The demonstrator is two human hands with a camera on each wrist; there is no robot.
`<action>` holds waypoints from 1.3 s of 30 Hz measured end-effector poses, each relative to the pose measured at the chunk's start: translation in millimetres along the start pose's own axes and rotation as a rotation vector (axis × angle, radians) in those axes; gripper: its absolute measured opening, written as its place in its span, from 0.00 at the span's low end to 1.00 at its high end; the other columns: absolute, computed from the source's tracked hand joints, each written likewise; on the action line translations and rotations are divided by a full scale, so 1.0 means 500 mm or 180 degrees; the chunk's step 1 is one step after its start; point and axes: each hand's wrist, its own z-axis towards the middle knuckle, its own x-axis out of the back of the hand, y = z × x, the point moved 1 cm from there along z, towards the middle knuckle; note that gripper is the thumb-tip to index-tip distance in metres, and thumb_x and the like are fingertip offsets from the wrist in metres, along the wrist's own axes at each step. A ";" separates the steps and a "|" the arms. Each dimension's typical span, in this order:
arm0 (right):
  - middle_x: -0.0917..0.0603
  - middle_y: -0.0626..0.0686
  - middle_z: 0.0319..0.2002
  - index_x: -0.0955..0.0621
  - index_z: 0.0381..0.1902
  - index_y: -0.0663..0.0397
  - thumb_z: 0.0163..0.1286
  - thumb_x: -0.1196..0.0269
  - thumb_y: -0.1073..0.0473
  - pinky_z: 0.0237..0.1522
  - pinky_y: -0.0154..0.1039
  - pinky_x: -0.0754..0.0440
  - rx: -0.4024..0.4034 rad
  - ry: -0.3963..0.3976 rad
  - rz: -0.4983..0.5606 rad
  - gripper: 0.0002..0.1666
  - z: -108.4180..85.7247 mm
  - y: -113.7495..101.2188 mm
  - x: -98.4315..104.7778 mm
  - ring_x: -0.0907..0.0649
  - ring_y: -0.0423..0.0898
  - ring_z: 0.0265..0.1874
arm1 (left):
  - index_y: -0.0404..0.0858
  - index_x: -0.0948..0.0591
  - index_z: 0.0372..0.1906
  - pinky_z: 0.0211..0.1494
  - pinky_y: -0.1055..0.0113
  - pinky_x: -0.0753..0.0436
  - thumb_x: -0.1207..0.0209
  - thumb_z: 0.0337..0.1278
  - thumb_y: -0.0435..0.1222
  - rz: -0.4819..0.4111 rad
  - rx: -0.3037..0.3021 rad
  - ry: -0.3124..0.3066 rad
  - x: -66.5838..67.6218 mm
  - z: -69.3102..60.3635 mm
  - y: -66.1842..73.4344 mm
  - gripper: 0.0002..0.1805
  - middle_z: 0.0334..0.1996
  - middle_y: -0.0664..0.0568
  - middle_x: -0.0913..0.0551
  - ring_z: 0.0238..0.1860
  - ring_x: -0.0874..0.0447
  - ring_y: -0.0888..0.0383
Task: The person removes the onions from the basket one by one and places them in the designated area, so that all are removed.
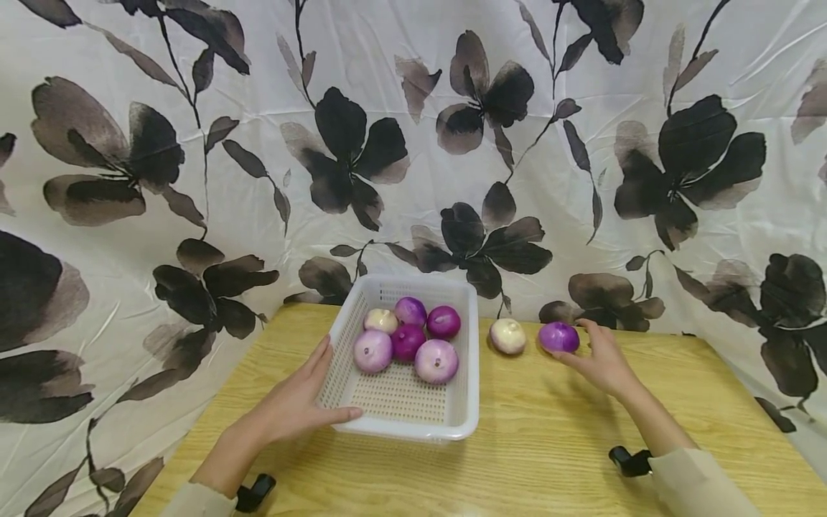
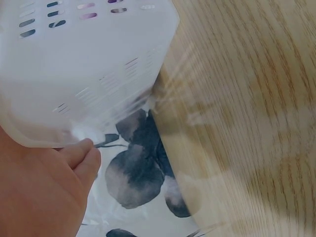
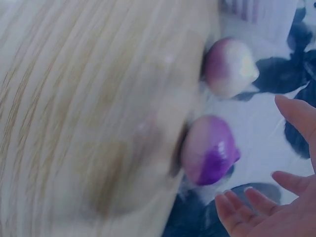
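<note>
A white perforated plastic basket stands on the table with several onions inside, some deep purple, some pale lilac, one whitish. At its near left corner is my left hand, thumb on the front rim and straight fingers along the left side; the left wrist view shows these fingers against the wall. On the table right of the basket lie a whitish onion and a bright purple onion. My right hand reaches around the purple one; in the right wrist view its spread fingers stand apart from that onion.
The yellow wood-grain table ends at its back edge against a white cloth printed with dark flowers. The basket's back end stands close to this cloth. A black strap mount sits at my right wrist, another at the left.
</note>
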 end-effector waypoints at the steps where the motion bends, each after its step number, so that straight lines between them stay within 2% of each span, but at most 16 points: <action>1: 0.34 0.78 0.63 0.39 0.72 0.75 0.65 0.28 0.51 0.54 0.69 0.23 0.0028 -0.0004 0.0007 0.50 -0.001 -0.006 -0.001 0.27 0.72 0.56 | 0.30 0.54 0.81 0.74 0.37 0.36 0.39 0.46 0.76 0.0000 0.0003 -0.0004 0.000 0.000 0.000 0.73 0.83 0.41 0.63 0.78 0.47 0.33; 9: 0.31 0.77 0.60 0.36 0.71 0.72 0.65 0.27 0.51 0.58 0.69 0.22 0.0297 0.0035 0.0163 0.48 -0.011 -0.061 -0.007 0.25 0.73 0.58 | 0.29 0.54 0.81 0.74 0.37 0.36 0.39 0.46 0.76 -0.0017 -0.0004 0.0000 -0.001 0.001 -0.002 0.73 0.83 0.40 0.63 0.78 0.47 0.33; 19: 0.28 0.72 0.63 0.33 0.71 0.69 0.65 0.27 0.50 0.61 0.68 0.23 0.0500 -0.0116 0.0347 0.46 -0.015 -0.125 -0.029 0.24 0.70 0.61 | 0.30 0.55 0.81 0.74 0.37 0.36 0.39 0.45 0.76 -0.0015 0.0016 -0.0010 -0.005 0.000 -0.004 0.74 0.83 0.41 0.64 0.78 0.47 0.33; 25: 0.26 0.70 0.61 0.31 0.69 0.69 0.63 0.25 0.54 0.56 0.63 0.20 0.0630 -0.0157 0.0519 0.44 -0.013 -0.158 -0.047 0.21 0.67 0.55 | 0.30 0.55 0.82 0.74 0.37 0.35 0.39 0.45 0.76 -0.0027 0.0003 0.0013 -0.002 0.002 -0.003 0.74 0.83 0.41 0.63 0.77 0.47 0.33; 33: 0.24 0.70 0.62 0.29 0.69 0.69 0.61 0.24 0.59 0.56 0.60 0.17 0.1065 -0.0275 0.0628 0.43 -0.014 -0.204 -0.078 0.20 0.66 0.57 | 0.29 0.54 0.81 0.74 0.38 0.36 0.39 0.46 0.76 0.0001 0.0011 0.0002 -0.003 0.002 -0.005 0.74 0.83 0.41 0.63 0.78 0.47 0.34; 39: 0.22 0.62 0.58 0.27 0.69 0.64 0.60 0.24 0.59 0.59 0.55 0.17 0.1278 -0.0363 0.0610 0.42 -0.010 -0.236 -0.100 0.21 0.56 0.54 | 0.29 0.54 0.81 0.74 0.37 0.35 0.39 0.46 0.76 0.0010 0.0003 0.0014 0.000 0.005 -0.004 0.73 0.83 0.41 0.63 0.78 0.47 0.33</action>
